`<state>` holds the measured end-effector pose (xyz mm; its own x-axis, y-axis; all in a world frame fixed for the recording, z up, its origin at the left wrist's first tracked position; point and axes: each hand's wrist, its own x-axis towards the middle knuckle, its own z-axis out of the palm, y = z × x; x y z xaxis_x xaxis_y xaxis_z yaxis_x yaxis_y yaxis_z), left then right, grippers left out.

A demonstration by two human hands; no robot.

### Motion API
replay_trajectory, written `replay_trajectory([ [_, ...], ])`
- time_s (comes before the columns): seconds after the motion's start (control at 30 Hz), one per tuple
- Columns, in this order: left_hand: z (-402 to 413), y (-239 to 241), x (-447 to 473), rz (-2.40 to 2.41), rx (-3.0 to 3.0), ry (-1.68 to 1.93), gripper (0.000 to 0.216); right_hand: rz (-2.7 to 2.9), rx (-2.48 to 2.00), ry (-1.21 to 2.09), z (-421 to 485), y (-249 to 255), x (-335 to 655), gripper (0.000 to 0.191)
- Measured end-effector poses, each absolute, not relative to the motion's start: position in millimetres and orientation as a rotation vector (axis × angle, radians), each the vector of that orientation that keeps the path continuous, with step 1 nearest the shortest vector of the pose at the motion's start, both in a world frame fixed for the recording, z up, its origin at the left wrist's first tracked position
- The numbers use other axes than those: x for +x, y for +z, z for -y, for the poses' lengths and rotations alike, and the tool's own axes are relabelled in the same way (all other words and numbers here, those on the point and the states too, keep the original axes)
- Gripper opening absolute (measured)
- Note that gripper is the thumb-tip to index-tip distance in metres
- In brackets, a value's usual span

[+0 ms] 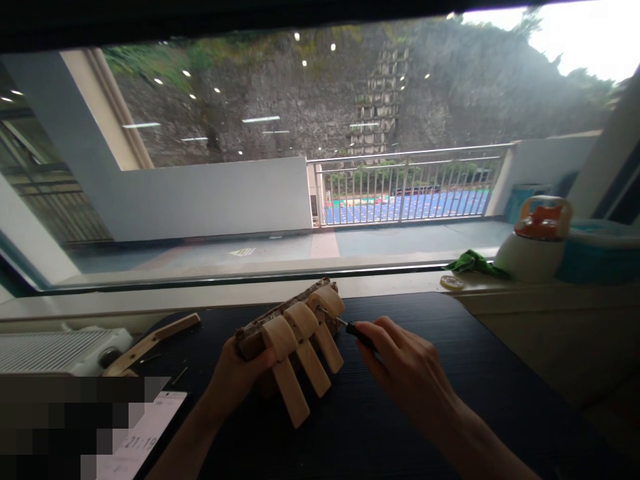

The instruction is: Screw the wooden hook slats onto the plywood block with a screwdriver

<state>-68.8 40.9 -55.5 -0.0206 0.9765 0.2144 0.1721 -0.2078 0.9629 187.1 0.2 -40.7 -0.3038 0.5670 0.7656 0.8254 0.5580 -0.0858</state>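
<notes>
My left hand (239, 368) grips the near end of a wooden assembly (295, 337), a block with three rounded wooden levers hanging down from it, held tilted above a dark table (450, 373). My right hand (400, 363) is closed around a small screwdriver (350, 327) with a black handle. Its metal tip touches the rounded head of the farthest lever. Part of the left hand's fingers are hidden behind the wood.
A loose curved wooden piece (153, 341) lies at the left by a white ribbed device (60, 350). A phone (143, 437) rests at the near left edge. On the sill at right stand a white and orange jug (537, 243), a green cloth (475, 263) and a tape roll (451, 282).
</notes>
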Motion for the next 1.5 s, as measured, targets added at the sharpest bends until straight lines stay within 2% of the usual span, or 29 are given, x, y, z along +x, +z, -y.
replay_trajectory([
  [0.17,-41,-60,-70,-1.250,1.472,1.333,0.034,1.991,-1.076,-0.439,-1,-40,186,0.017],
  [0.37,-43,-62,-74,-1.253,1.488,1.299,0.034,1.867,-1.193,0.011,-1,-46,184,0.017],
  [0.47,-43,-61,-74,-1.248,1.497,1.293,0.034,1.844,-1.259,0.130,0,-46,184,0.017],
  [0.67,-40,-57,-70,-1.255,1.476,1.356,0.031,1.936,-1.311,-0.050,3,-42,187,0.031],
  [0.83,-41,-56,-71,-1.248,1.505,1.283,0.031,2.003,-1.105,-0.352,2,-38,186,0.015],
  [0.93,-42,-58,-72,-1.251,1.476,1.311,0.032,2.021,-1.033,-0.417,1,-37,187,0.014],
  [1.07,-44,-62,-74,-1.269,1.472,1.323,0.033,2.021,-1.051,-0.313,1,-39,188,0.015],
  [1.33,-46,-66,-79,-1.243,1.487,1.283,0.035,1.840,-1.264,0.254,1,-42,186,0.014],
  [1.4,-47,-66,-79,-1.244,1.488,1.281,0.034,1.870,-1.307,0.249,2,-41,186,0.016],
  [1.5,-47,-65,-79,-1.250,1.492,1.278,0.035,1.946,-1.322,0.070,3,-40,187,0.024],
])
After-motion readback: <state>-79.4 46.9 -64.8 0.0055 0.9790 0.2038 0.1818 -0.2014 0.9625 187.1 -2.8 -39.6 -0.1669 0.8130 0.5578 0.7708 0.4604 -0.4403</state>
